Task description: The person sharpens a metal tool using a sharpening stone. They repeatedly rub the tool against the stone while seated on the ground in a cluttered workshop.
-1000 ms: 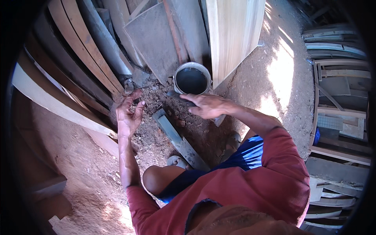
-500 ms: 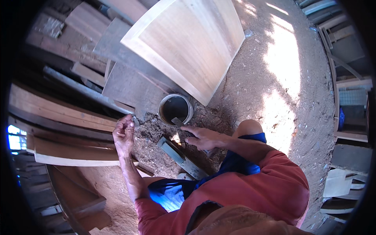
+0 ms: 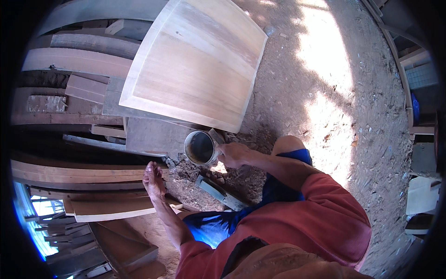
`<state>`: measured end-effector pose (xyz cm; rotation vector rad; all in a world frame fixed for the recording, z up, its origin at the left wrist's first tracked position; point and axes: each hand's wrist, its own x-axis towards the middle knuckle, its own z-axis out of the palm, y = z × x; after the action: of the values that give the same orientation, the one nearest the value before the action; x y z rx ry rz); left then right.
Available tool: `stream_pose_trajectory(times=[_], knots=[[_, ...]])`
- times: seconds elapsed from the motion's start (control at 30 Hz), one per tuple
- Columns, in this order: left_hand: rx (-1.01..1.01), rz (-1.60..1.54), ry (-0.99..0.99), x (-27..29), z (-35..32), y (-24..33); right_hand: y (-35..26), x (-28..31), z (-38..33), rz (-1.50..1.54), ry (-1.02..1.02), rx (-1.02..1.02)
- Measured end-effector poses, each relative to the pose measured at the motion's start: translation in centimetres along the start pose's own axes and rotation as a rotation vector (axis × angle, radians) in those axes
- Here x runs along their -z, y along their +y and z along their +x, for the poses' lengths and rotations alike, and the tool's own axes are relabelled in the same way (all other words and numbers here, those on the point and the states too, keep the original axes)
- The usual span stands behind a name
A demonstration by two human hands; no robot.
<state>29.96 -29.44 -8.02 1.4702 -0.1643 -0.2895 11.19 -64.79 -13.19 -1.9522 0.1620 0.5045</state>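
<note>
My right hand is closed around a flat grey metal blade. The blade's broad end stands up beside the right rim of a round bucket with a dark inside. Left of the bucket, my left hand has its fingers curled together; whatever they hold is too small to make out. Below the bucket a long, narrow grey tool that looks like a hand plane lies on the shavings by my knees. Beyond the bucket lies a large pale framed wooden panel.
Stacked boards and planks fill the left side, some reaching close to my left hand. A brown wooden piece lies at lower left. Wooden shelving runs along the right edge. Dirt floor with sunlit patches stretches between.
The view has shifted and turned. My right hand has raised the blade from the bucket's near rim to its right side. My left hand sits a little lower relative to the bucket.
</note>
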Motion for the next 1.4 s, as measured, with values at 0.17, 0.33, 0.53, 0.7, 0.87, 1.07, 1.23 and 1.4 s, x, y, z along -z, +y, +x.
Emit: stream_pose_trajectory(times=[0.17, 0.33, 0.53, 0.7, 0.87, 1.07, 1.23, 1.4], knots=[[0.286, -0.152, 0.087, 8.2, -3.3, -5.8, -0.5, 0.5, 0.2, 0.007, -0.048, -0.001], [0.460, -0.190, 0.295, 9.6, -6.5, -11.1, -0.1, 0.1, 0.8, -0.091, -0.104, -0.045], [0.454, -0.249, 0.180, 10.0, -6.3, -13.0, -1.1, -0.8, 1.4, -0.131, -0.191, -0.013], [0.441, -0.174, 0.297, 10.1, -6.6, -13.7, -0.7, -2.7, 2.0, -0.182, -0.182, 0.036], [0.459, -0.187, 0.265, 10.8, -6.3, -13.7, -1.2, -3.0, 1.7, -0.213, -0.262, -0.013], [0.371, -0.375, 0.014, 9.5, -4.6, -14.5, -0.6, -5.2, 1.6, -0.319, -0.258, -0.020], [0.351, -0.396, 0.061, 9.2, -3.7, -14.6, -2.2, -6.5, 1.0, -0.354, -0.314, -0.038], [0.339, -0.393, 0.052, 11.3, -2.7, -15.3, -2.9, -8.0, 1.5, -0.408, -0.334, -0.027]])
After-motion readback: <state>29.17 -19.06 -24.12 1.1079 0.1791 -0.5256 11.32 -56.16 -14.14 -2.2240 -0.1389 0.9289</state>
